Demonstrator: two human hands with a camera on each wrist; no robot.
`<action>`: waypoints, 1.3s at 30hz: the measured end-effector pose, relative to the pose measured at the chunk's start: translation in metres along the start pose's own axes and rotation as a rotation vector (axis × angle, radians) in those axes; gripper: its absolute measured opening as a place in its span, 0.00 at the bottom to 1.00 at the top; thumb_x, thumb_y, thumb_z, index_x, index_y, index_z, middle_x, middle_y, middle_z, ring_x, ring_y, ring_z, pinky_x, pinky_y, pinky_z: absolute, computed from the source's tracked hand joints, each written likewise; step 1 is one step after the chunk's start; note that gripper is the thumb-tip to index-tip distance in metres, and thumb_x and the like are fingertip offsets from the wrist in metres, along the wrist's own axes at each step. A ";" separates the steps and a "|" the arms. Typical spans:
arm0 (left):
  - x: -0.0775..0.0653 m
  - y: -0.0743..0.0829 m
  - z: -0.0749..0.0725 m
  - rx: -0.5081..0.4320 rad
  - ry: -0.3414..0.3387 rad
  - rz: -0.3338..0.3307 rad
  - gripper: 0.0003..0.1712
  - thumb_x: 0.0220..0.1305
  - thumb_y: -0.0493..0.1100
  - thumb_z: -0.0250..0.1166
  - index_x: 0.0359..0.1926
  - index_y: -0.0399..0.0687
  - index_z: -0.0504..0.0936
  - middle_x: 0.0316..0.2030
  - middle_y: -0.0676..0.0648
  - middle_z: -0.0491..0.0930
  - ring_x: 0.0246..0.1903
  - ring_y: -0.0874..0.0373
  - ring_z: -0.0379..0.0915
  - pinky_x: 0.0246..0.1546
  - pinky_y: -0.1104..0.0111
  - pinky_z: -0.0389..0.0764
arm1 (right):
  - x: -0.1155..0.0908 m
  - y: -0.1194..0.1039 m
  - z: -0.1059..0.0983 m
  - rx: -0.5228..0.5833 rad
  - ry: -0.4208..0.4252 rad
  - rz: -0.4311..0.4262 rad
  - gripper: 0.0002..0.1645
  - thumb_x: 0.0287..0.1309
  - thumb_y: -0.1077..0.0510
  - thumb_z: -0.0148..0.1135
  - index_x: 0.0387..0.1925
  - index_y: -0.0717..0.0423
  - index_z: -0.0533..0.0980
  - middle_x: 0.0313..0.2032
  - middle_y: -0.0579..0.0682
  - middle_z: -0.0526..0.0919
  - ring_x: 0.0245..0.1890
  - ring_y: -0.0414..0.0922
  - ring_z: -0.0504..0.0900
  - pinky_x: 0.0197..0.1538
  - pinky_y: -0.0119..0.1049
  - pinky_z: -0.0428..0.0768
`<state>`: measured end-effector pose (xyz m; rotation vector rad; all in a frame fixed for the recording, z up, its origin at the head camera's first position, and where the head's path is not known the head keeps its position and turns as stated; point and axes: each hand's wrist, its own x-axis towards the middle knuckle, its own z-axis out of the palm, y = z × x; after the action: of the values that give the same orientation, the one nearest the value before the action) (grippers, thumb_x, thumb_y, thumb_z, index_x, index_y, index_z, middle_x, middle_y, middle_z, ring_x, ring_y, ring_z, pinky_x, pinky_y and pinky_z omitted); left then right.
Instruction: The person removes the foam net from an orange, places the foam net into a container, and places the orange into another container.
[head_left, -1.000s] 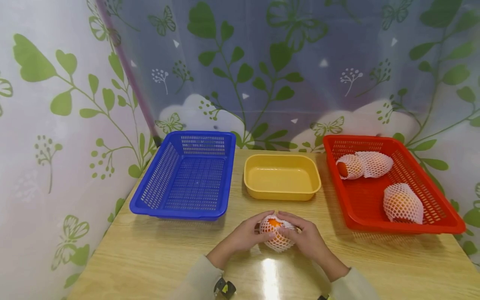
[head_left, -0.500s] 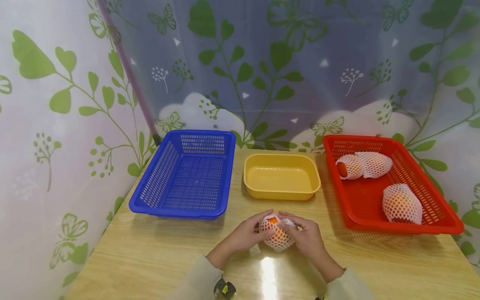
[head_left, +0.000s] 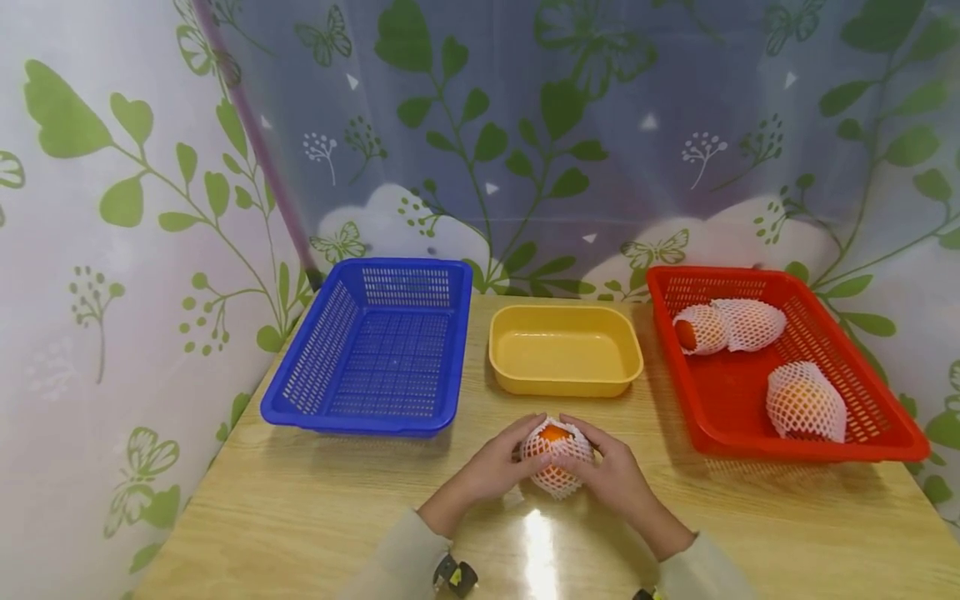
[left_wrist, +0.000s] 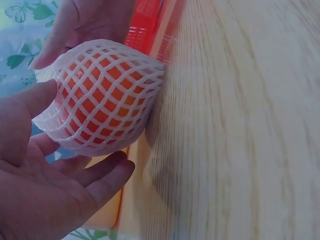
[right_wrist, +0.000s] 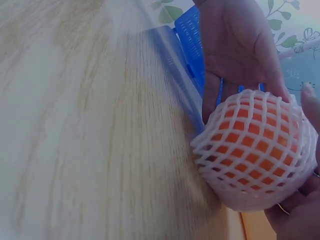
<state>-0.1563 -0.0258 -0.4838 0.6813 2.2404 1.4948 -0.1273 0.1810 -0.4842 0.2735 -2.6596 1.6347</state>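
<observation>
Between my two hands, in front of the yellow tray, is a round orange-coloured fruit [head_left: 557, 467] in a white foam net. My left hand [head_left: 497, 462] holds its left side, thumb on the near face and fingers round the far side. The right hand [head_left: 613, 473] grips the other side in the same way. Bare orange skin shows through the net's opening at the top. In the left wrist view the netted fruit [left_wrist: 102, 102] tapers to a gathered net end near the wooden table. The right wrist view shows the net [right_wrist: 252, 150] still covering most of the fruit.
A blue mesh basket [head_left: 360, 423] stands at the left. The yellow tray [head_left: 566, 387] is at the centre back. At the right, a red basket [head_left: 727, 408] contains several foam-netted fruits [head_left: 804, 400]. A patterned curtain [head_left: 480, 150] hangs behind the wooden table [head_left: 300, 517].
The right fingers and thumb, bunched at the net's upper right half a second ago, are now spread along the fruit's side. The net's opening sits more centrally on top. The baskets have stayed put.
</observation>
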 end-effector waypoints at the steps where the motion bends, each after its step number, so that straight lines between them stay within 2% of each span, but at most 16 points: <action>1: 0.000 0.000 0.000 0.009 0.004 -0.004 0.36 0.71 0.51 0.58 0.74 0.44 0.58 0.73 0.37 0.52 0.68 0.42 0.56 0.61 0.56 0.71 | 0.000 0.000 0.000 -0.002 -0.012 0.001 0.37 0.54 0.50 0.72 0.64 0.53 0.72 0.60 0.57 0.76 0.59 0.56 0.74 0.57 0.56 0.75; 6: 0.002 0.003 0.000 0.019 0.025 -0.008 0.35 0.72 0.52 0.57 0.73 0.43 0.59 0.74 0.38 0.51 0.69 0.42 0.56 0.62 0.55 0.70 | 0.001 0.001 -0.002 -0.014 -0.036 -0.002 0.40 0.52 0.51 0.73 0.65 0.54 0.70 0.60 0.59 0.75 0.60 0.58 0.73 0.58 0.57 0.74; 10: 0.001 0.005 0.001 0.112 0.041 0.009 0.33 0.72 0.53 0.55 0.72 0.44 0.62 0.74 0.41 0.53 0.70 0.43 0.55 0.66 0.50 0.63 | 0.001 0.002 -0.002 -0.038 -0.037 -0.005 0.41 0.52 0.50 0.74 0.65 0.57 0.70 0.60 0.60 0.76 0.60 0.58 0.73 0.57 0.56 0.75; 13: 0.001 0.005 0.002 0.221 0.061 0.030 0.32 0.73 0.54 0.54 0.71 0.45 0.64 0.73 0.43 0.55 0.70 0.44 0.53 0.68 0.48 0.58 | 0.002 0.003 -0.003 -0.037 -0.046 -0.009 0.42 0.51 0.51 0.74 0.66 0.57 0.69 0.60 0.60 0.76 0.59 0.58 0.74 0.54 0.50 0.78; 18: 0.001 0.006 0.004 0.271 0.101 0.036 0.29 0.73 0.54 0.53 0.70 0.48 0.67 0.70 0.46 0.62 0.68 0.48 0.59 0.68 0.53 0.61 | 0.003 0.003 -0.005 -0.029 -0.069 -0.018 0.40 0.53 0.51 0.73 0.65 0.58 0.69 0.59 0.60 0.77 0.56 0.55 0.76 0.48 0.37 0.80; 22: 0.000 0.008 0.006 0.288 0.159 0.049 0.26 0.74 0.53 0.52 0.66 0.48 0.72 0.65 0.49 0.71 0.65 0.51 0.66 0.66 0.56 0.64 | 0.003 0.004 -0.006 -0.018 -0.093 -0.024 0.39 0.53 0.51 0.72 0.65 0.57 0.70 0.59 0.60 0.77 0.55 0.55 0.77 0.48 0.36 0.80; 27: 0.000 0.008 0.008 0.240 0.243 0.024 0.21 0.72 0.50 0.56 0.61 0.50 0.78 0.58 0.50 0.78 0.59 0.51 0.72 0.62 0.56 0.70 | 0.002 0.007 -0.005 -0.016 -0.093 -0.036 0.40 0.51 0.52 0.74 0.65 0.56 0.70 0.60 0.58 0.76 0.59 0.56 0.74 0.52 0.41 0.78; 31: 0.000 0.007 0.008 0.196 0.274 0.012 0.20 0.70 0.50 0.59 0.59 0.50 0.80 0.55 0.49 0.80 0.57 0.51 0.75 0.58 0.56 0.74 | 0.002 0.007 -0.005 -0.016 -0.085 -0.057 0.40 0.51 0.52 0.74 0.64 0.57 0.71 0.61 0.58 0.75 0.60 0.56 0.73 0.55 0.46 0.77; 35: 0.000 0.006 0.008 0.181 0.251 0.034 0.21 0.70 0.50 0.59 0.59 0.47 0.79 0.55 0.46 0.80 0.56 0.50 0.76 0.55 0.58 0.77 | 0.002 0.007 -0.005 -0.003 -0.082 -0.035 0.38 0.53 0.52 0.72 0.64 0.57 0.71 0.61 0.58 0.75 0.60 0.56 0.73 0.56 0.47 0.76; 39: 0.001 0.005 0.005 0.146 0.200 0.034 0.24 0.70 0.49 0.60 0.62 0.44 0.76 0.58 0.42 0.77 0.55 0.47 0.76 0.53 0.62 0.78 | 0.002 0.008 -0.005 0.000 -0.087 -0.028 0.36 0.56 0.51 0.70 0.65 0.56 0.71 0.63 0.58 0.73 0.62 0.57 0.71 0.59 0.51 0.74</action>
<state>-0.1532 -0.0195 -0.4811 0.6403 2.5208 1.4847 -0.1312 0.1884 -0.4884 0.3886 -2.7041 1.6527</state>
